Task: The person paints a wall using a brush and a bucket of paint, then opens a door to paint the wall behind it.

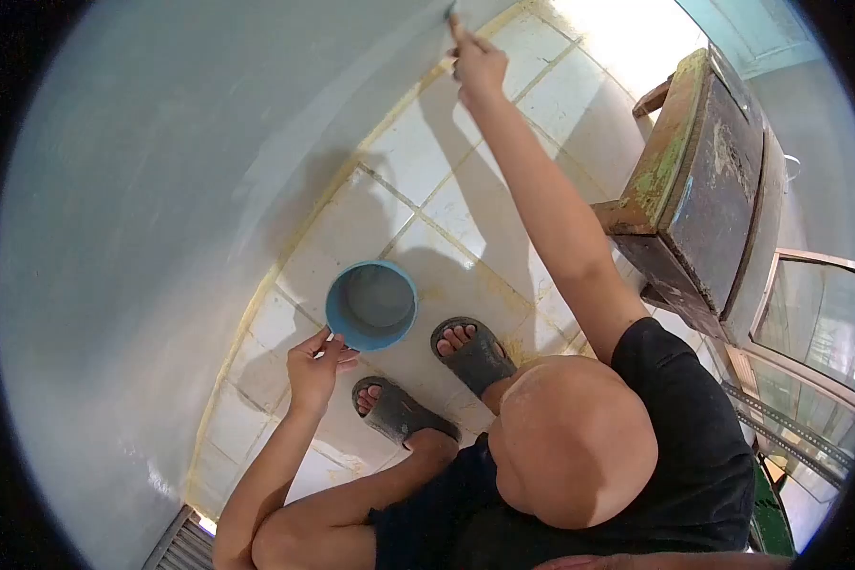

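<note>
- left hand (313,372): narrow grip, thumb and fingers pinched on the rim of the pail
- pail (369,338): between wall (142,237) and sandals (475,358), greyish liquid inside; whether it rests on the tiles (560,95), cannot tell
- right hand (480,68): arm outstretched, fingers closed on a slim tool (452,17) at the wall's foot; contact unclear
- judged good practice: pail level, pinch firm, light even pressure at the tool, elbow clear of the chair (722,180)
</note>
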Motion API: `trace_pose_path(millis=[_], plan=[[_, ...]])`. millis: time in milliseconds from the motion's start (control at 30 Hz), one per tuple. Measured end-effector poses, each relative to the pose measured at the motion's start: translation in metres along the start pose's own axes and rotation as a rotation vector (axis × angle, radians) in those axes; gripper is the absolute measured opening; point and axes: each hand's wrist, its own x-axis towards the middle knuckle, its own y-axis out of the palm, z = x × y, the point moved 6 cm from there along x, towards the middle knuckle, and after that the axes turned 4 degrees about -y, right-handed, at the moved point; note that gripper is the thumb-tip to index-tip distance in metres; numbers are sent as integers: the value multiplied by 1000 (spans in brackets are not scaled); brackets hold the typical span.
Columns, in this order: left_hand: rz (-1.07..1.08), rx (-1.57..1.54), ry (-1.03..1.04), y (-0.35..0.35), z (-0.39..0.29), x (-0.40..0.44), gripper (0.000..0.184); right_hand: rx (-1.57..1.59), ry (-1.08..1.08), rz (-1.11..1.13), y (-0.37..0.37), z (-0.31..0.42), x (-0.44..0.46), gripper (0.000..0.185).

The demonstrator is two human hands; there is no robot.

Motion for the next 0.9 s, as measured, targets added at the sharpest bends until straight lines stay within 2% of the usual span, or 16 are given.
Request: trace_pose_path(millis=[67,100,200,267,333,400,467,533,600,667,733,800,867,900], plan=[[-16,14,5,-1,0,-2,50,-222,-112,40,5,-5,-36,38],[17,-7,-20,14,8,-1,50,-268,-106,32,-16,-5,-55,38],[1,-25,-24,11,6,1,49,-199,-10,141,-19,-12,-78,30],[-8,-19,-21,8,1,0,48,-259,-89,-65,-39,-7,-42,30],[-10,-18,-22,6,1,1,48,-50,-123,-214,-48,-6,7,32],[-13,-19,-16,4,-2,0,48,-26,-114,-261,-46,-7,50,30],[-15,29,-17,3,-5,-1,45,-4,-106,-305,-44,-3,57,28],[-20,8,-12,4,-6,-2,47,-116,-38,-130,-20,1,40,27],[-26,-19,-15,5,-6,-2,49,-116,-109,-37,-3,-7,-1,26],[-25,-13,-39,5,-5,-2,50,-261,-47,88,7,-30,-51,25],[-25,-16,-37,3,0,0,51,-166,43,131,1,-22,-102,24],[-31,-18,-30,0,1,0,51,-64,131,177,5,-8,-108,26],[-34,7,-27,2,1,-1,41,-194,-8,-23,-10,16,-72,19],[-30,8,-27,2,2,0,41,-78,-78,-101,-17,16,-42,20]])
